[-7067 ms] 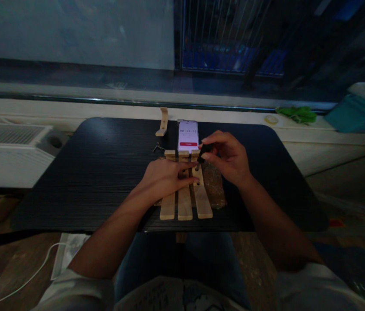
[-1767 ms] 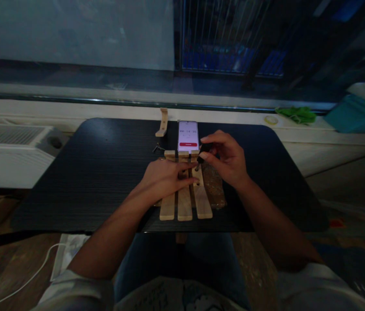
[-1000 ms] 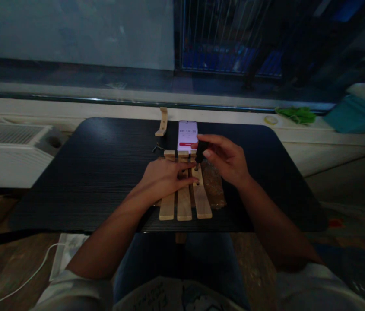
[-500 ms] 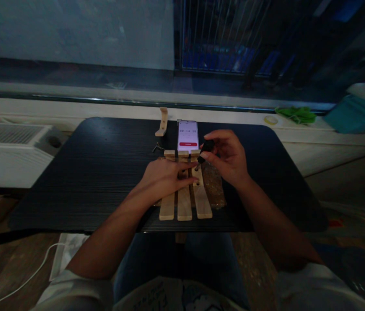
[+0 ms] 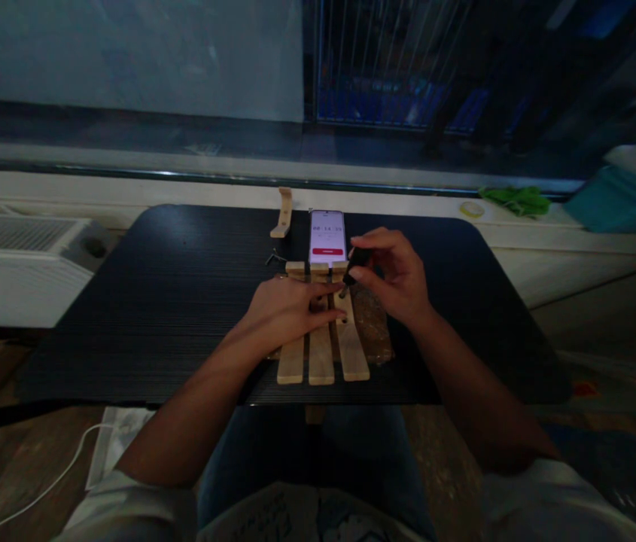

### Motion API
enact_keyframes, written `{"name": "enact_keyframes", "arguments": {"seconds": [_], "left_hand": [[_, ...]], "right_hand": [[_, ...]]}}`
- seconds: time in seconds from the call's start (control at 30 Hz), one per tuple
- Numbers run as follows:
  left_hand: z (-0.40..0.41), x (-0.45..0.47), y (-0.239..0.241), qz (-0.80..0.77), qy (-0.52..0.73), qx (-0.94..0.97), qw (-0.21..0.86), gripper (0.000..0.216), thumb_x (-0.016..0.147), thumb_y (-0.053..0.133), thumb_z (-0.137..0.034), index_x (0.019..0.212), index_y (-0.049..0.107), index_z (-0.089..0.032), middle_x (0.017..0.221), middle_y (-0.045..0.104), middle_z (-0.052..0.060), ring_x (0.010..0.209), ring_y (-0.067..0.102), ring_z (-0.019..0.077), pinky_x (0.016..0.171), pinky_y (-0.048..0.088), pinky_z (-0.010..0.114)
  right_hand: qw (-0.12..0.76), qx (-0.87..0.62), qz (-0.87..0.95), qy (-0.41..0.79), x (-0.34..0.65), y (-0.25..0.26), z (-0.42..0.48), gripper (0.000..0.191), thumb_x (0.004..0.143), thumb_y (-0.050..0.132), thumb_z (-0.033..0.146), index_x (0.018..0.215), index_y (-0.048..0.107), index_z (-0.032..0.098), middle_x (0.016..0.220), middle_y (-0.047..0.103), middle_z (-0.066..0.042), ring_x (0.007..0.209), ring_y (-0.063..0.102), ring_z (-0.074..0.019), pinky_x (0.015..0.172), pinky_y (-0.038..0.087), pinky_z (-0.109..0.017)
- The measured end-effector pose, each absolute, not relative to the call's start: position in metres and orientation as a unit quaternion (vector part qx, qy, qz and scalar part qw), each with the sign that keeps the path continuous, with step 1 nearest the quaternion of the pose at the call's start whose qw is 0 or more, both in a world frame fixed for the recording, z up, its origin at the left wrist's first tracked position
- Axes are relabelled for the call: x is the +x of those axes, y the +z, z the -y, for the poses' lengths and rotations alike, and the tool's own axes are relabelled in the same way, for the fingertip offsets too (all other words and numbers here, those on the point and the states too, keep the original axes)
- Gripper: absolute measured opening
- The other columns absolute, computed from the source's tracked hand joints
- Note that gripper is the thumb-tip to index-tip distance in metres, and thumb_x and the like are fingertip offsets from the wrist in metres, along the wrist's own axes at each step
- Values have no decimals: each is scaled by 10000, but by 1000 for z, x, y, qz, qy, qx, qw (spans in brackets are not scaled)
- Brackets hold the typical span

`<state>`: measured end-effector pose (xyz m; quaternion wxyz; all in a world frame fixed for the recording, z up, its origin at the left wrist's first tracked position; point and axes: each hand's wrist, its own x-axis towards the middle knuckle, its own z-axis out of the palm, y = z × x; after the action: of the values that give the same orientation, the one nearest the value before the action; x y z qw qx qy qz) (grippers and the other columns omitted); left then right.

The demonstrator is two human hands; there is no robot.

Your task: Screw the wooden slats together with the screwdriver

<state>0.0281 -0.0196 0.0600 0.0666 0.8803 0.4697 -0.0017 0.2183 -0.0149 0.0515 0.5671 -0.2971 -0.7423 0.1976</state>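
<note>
Three pale wooden slats [image 5: 322,360] lie side by side on the dark table [image 5: 171,301], running toward me. My left hand [image 5: 287,309] lies flat across their far half, fingers spread, pressing them down. My right hand [image 5: 394,275] pinches a small black screwdriver [image 5: 353,265] between thumb and fingers. Its tip points down at the rightmost slat, beside my left fingertips. Whether a screw sits under the tip is hidden.
A lit phone [image 5: 327,236] with a timer lies just beyond the slats. A curved wooden piece [image 5: 282,213] and loose screws [image 5: 273,257] lie at the far side. A clear plastic bag [image 5: 375,327] sits right of the slats. A radiator [image 5: 18,263] stands at the left.
My right hand has been turning the black screwdriver in small twists, rocking between upright and tilted. My left hand and the slats have stayed put.
</note>
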Motion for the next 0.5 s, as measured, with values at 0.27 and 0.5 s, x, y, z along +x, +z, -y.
{"name": "enact_keyframes", "arguments": {"seconds": [0.27, 0.5], "left_hand": [[20, 29, 63, -482, -14, 873, 72, 532, 872, 418, -678, 1278, 595, -384, 1134, 711, 28, 978, 675, 288, 756, 533, 369], [20, 29, 61, -478, -7, 875, 72, 536, 874, 417, -675, 1285, 592, -379, 1157, 701, 36, 975, 672, 295, 750, 530, 374]], "right_hand": [[529, -292, 756, 253, 222, 50, 18, 318, 892, 561, 284, 1208, 565, 325, 993, 643, 7, 843, 622, -142, 704, 520, -310], [533, -308, 750, 242, 221, 52, 16, 281, 866, 606, 319, 1146, 600, 318, 936, 640, 18, 730, 574, -117, 609, 491, -271]]}}
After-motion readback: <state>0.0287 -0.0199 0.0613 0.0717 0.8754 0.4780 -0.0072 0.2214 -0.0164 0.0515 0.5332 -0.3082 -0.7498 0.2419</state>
